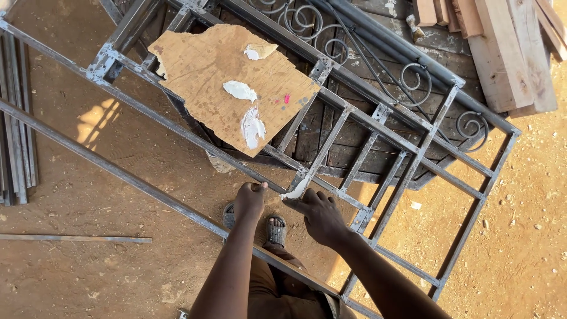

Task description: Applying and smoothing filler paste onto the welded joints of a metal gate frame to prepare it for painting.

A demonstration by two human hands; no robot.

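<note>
Metal grille frame (378, 127) lies tilted over dark wooden pallet on dirt floor (88, 177). Left hand (250, 199) curled, fingertips pressed on frame bar. Right hand (321, 214) pinching white putty-smeared scraper (293, 191) against bar joint, just beside left hand. Cardboard scrap (230, 82) with white putty blobs rests on frame, above hands. Timber planks (508, 47) top right.

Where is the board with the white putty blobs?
In the head view, the board lies upper centre-left, resting flat on the metal frame, up and away from both hands, with timber planks off to the upper right.
</note>
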